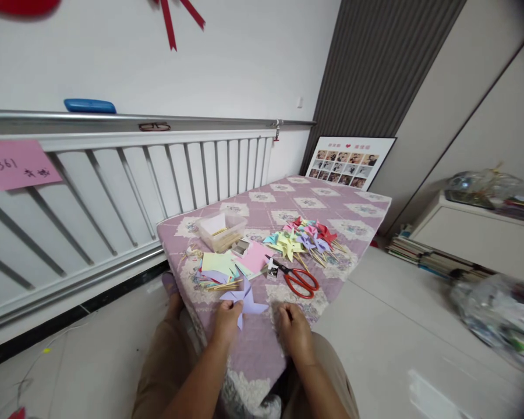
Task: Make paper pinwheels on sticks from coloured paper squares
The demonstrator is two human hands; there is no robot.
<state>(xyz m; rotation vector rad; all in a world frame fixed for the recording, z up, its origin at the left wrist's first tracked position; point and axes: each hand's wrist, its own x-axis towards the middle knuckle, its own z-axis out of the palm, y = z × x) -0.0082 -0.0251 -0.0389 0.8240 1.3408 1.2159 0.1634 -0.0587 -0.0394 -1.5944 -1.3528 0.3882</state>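
While my left fingers [237, 308] pinch the pinwheel [247, 292], I'd press lightly to spare its folds, my right fingers [286, 317] curled, hold unclear, the scissors [290, 271] just beyond.

This looks like a home: radiator [211, 169], flowered tablecloth [334, 206], photo board [348, 161].

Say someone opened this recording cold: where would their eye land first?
Probably on the heap of colourful paper pinwheels lying on the patterned cloth. Next would come the red-handled scissors, on the near side of that heap, and the purple pinwheel held in the left hand at the cloth's near end.
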